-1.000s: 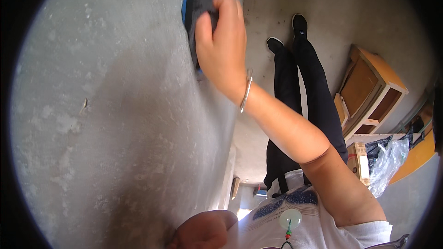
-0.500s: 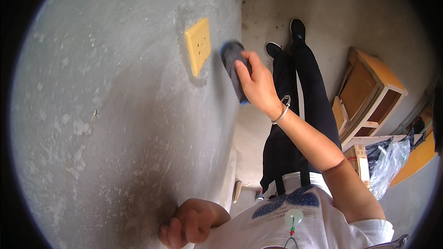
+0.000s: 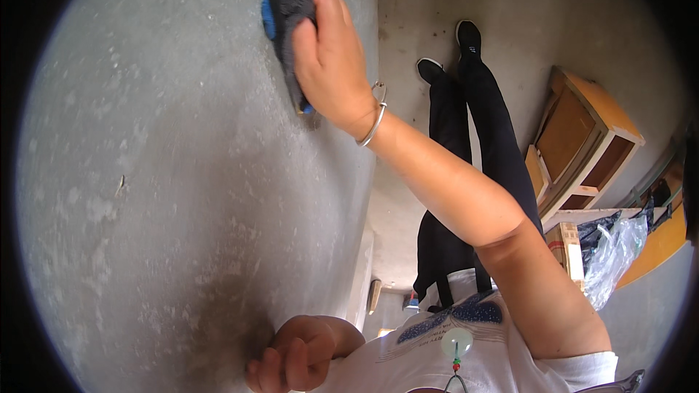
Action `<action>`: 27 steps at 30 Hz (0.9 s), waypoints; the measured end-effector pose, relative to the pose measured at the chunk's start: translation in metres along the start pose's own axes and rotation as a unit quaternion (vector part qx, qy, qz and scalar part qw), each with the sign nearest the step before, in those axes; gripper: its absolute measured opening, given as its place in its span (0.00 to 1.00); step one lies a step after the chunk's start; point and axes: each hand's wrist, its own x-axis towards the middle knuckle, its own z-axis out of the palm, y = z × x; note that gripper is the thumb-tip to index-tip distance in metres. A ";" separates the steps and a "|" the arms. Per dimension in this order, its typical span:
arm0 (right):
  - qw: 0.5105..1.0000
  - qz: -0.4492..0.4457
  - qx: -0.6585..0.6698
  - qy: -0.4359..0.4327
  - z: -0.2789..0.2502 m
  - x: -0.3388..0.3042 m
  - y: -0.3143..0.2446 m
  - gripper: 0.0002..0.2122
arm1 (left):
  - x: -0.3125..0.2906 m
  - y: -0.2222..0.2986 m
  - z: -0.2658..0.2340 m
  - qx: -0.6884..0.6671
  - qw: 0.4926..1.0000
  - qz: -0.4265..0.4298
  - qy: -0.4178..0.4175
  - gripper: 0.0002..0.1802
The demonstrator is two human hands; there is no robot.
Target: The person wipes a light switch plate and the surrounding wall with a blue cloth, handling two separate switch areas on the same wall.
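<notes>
My right hand (image 3: 335,65) grips a dark grey, fuzzy cleaning pad (image 3: 293,7) with blue showing along its edge. Fingers and thumb wrap its right side, and the pad lies over the spot on the grey wall (image 3: 182,175) where a yellow wall socket is fixed. Only a sliver of the socket plate (image 3: 298,110) peeks out below the pad; the rest is covered. Low down, close to the wall, my left hand (image 3: 298,356) hangs with loosely bent fingers somewhat apart and nothing visible in them.
The wall fills the left side and meets a concrete floor (image 3: 408,0). My legs and black shoes (image 3: 470,35) are on that floor. To the right stand a wooden cabinet (image 3: 575,138), a cardboard box (image 3: 566,247) and a clear plastic bag (image 3: 615,258).
My right hand has carried the pad up and to the left, from beside the yellow socket to over it. My left hand has barely shifted.
</notes>
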 end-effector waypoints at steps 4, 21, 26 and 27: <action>0.961 0.190 -0.123 -0.156 -0.030 -0.045 0.099 0.12 | 0.006 0.007 0.008 -0.015 1.000 -0.023 0.000 0.09; 0.967 0.168 0.071 -0.177 -0.030 -0.020 0.003 0.18 | 0.002 0.006 0.009 -0.020 0.999 -0.006 -0.032 0.10; 0.979 -0.097 0.053 -0.171 -0.035 -0.055 -0.016 0.23 | 0.000 0.006 0.011 -0.032 0.998 0.020 -0.054 0.09; 0.974 -0.121 0.053 -0.183 -0.038 -0.047 -0.009 0.23 | 0.002 0.004 0.012 -0.033 0.997 0.033 -0.060 0.08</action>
